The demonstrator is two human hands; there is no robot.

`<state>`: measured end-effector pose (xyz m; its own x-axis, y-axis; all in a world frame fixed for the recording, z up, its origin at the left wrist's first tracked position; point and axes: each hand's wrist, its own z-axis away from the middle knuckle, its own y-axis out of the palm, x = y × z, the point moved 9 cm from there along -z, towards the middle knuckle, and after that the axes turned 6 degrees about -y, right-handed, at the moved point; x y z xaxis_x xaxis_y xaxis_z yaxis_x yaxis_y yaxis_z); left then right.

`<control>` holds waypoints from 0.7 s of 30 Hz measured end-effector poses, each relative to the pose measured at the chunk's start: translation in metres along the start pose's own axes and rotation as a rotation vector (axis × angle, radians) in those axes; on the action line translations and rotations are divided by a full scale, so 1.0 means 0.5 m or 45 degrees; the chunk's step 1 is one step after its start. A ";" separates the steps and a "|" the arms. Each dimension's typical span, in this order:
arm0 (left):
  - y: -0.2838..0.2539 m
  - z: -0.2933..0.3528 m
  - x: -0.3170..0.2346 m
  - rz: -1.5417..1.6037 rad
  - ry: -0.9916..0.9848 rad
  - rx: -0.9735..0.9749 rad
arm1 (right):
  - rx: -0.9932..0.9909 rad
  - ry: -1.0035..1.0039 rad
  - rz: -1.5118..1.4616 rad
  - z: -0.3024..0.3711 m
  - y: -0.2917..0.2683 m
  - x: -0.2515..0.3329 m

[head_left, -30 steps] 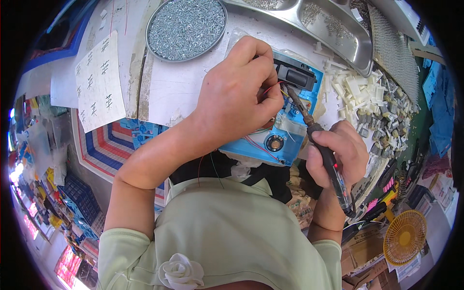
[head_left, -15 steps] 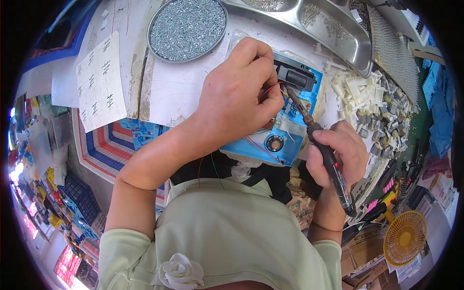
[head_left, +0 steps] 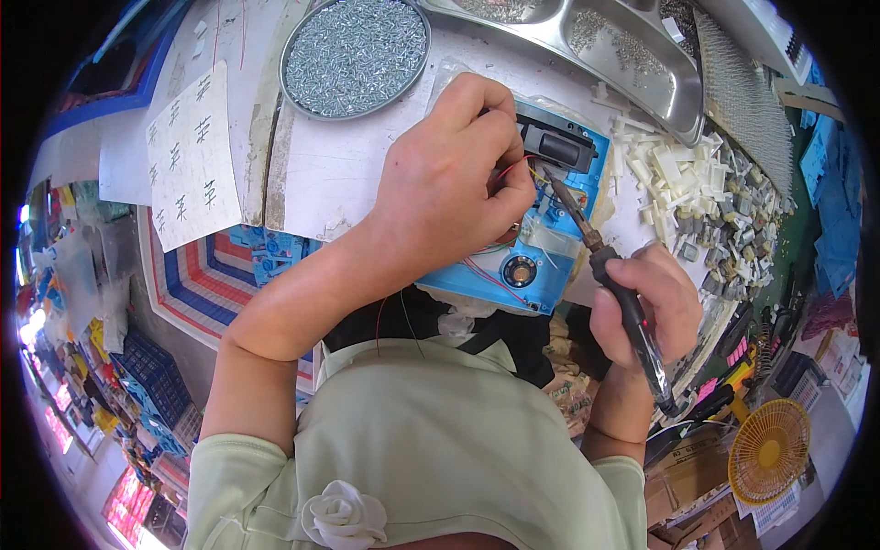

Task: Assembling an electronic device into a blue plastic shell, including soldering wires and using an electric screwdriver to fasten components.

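A blue plastic casing (head_left: 548, 293) lies opened on the worktable, with a black battery-box-like part (head_left: 561, 148), a round metal-rimmed speaker (head_left: 520, 270) and thin wires inside. Over its left side, my left hand (head_left: 458, 170) is closed in a pinch at a thin red wire (head_left: 515, 164); the fingertips are partly hidden. My right hand (head_left: 662, 302) grips a soldering iron (head_left: 631, 316) by its dark handle. The iron's tip points into the casing, near the wires below the black part.
A round tray (head_left: 291, 78) of small metal pins stands at the far left of the casing. Beyond it sits a steel compartment tray (head_left: 686, 115). White plastic pieces (head_left: 674, 174) and small metal parts (head_left: 733, 247) are heaped on the right. A handwritten sheet (head_left: 192, 156) hangs at left.
The soldering iron has drawn back slightly toward me and to the right, its tip a little lower. My left hand has hardly moved.
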<state>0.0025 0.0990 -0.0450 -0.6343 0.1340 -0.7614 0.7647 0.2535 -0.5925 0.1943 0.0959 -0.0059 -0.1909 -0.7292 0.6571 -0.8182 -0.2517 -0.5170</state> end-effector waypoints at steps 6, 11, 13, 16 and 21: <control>0.002 0.002 0.003 0.017 -0.020 0.000 | -0.083 0.007 -0.023 0.020 -0.028 0.007; -0.001 -0.001 -0.004 -0.001 0.005 -0.017 | -0.094 0.030 -0.031 0.025 -0.036 0.007; -0.001 0.000 -0.003 -0.009 0.010 -0.014 | -0.094 0.028 -0.035 0.026 -0.038 0.007; -0.001 0.000 -0.004 -0.013 0.017 -0.018 | -0.111 0.013 -0.039 0.027 -0.039 0.008; -0.001 0.001 -0.002 0.006 0.017 -0.023 | -0.136 -0.016 -0.032 0.028 -0.043 0.008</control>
<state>0.0031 0.0981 -0.0442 -0.6323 0.1478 -0.7605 0.7655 0.2701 -0.5840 0.2187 0.0893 -0.0001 -0.1636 -0.7316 0.6618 -0.8759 -0.2009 -0.4386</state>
